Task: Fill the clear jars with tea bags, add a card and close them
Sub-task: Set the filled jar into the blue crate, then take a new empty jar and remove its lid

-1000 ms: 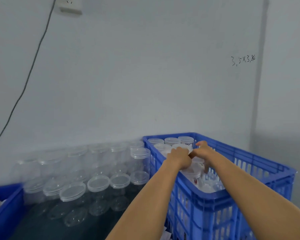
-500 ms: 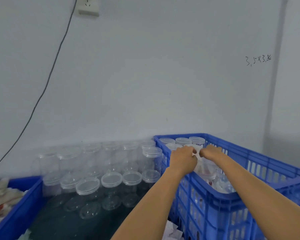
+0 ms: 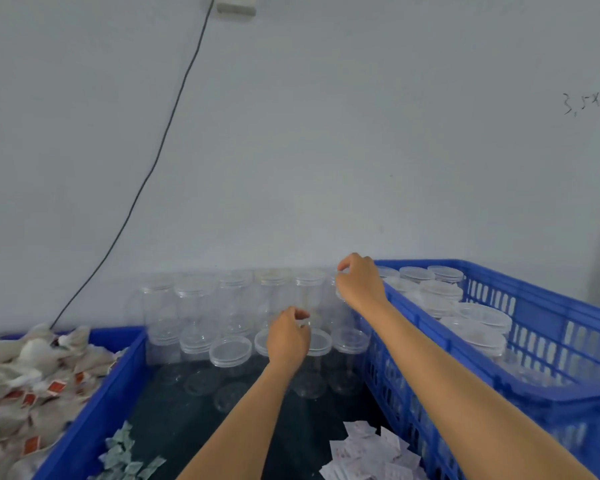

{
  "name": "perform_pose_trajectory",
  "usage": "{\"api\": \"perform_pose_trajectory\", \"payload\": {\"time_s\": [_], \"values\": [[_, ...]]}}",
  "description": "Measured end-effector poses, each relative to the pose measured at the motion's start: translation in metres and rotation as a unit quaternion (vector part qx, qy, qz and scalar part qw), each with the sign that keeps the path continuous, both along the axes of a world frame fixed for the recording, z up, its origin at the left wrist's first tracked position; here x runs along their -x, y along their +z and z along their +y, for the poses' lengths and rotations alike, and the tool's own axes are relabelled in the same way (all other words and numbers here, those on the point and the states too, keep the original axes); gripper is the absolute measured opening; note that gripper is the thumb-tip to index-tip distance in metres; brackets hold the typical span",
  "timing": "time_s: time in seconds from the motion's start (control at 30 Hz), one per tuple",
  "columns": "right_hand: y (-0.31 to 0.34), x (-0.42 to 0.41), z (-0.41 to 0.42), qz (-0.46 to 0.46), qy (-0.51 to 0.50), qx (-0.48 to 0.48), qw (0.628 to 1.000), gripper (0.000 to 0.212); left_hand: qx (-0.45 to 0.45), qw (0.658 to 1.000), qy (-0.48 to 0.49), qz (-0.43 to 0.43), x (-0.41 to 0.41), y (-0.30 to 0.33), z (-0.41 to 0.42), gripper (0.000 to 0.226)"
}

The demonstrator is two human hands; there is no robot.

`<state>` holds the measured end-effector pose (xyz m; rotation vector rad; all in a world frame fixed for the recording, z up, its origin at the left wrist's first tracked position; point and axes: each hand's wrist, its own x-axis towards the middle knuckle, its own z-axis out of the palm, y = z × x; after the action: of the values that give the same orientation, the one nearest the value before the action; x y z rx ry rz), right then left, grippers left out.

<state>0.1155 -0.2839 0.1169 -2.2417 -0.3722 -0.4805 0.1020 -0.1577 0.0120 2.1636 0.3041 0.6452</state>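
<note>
Faintly, wall [image 3: 326, 150] scrawl "3,5×3,8", left hand [image 3: 287, 337] fingers curled over clear jars [image 3: 229, 355], right hand [image 3: 359, 284] likewise, grips unclear

Free room and obstacles on the dark table

A bare strip of table [image 3: 194, 420] is left open at 6 o'clock; it is walled by the tea-bag crate [image 3: 94, 403] at 9 o'clock, the jar crate [image 3: 430, 386] at 3 o'clock, and packed clear jars [image 3: 229, 323] at 12 o'clock.
</note>
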Motion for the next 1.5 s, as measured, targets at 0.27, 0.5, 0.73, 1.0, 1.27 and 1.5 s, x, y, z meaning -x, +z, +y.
{"api": "perform_pose_trajectory", "payload": {"time_s": [0.27, 0.5, 0.73, 1.0, 1.27, 1.5], "values": [[-0.101, -0.011, 0.097, 0.103, 0.106, -0.044, 0.988, 0.022, -0.036, 0.982, 0.184, 0.006, 0.022, -0.061, 0.086, 0.056], [-0.157, -0.013, 0.153, 0.161, 0.146, -0.089, 0.972, 0.023, 0.132, 0.983, 0.113, -0.061, 0.021, -0.099, 0.127, 0.102], [-0.168, -0.01, 0.163, 0.11, 0.154, -0.018, 0.982, 0.029, 0.189, 0.975, 0.113, -0.043, 0.013, -0.118, 0.134, 0.088], [-0.137, 0.026, 0.147, 0.066, 0.234, -0.027, 0.97, 0.032, 0.128, 0.984, 0.102, -0.074, 0.054, -0.089, 0.118, 0.086], [-0.122, 0.107, 0.108, 0.075, 0.238, 0.01, 0.968, 0.066, 0.135, 0.977, 0.019, -0.166, 0.15, -0.103, 0.075, 0.097], [-0.158, 0.137, 0.085, 0.132, 0.261, -0.015, 0.956, 0.049, 0.087, 0.995, 0.003, -0.038, 0.197, -0.143, 0.065, 0.1]]}}
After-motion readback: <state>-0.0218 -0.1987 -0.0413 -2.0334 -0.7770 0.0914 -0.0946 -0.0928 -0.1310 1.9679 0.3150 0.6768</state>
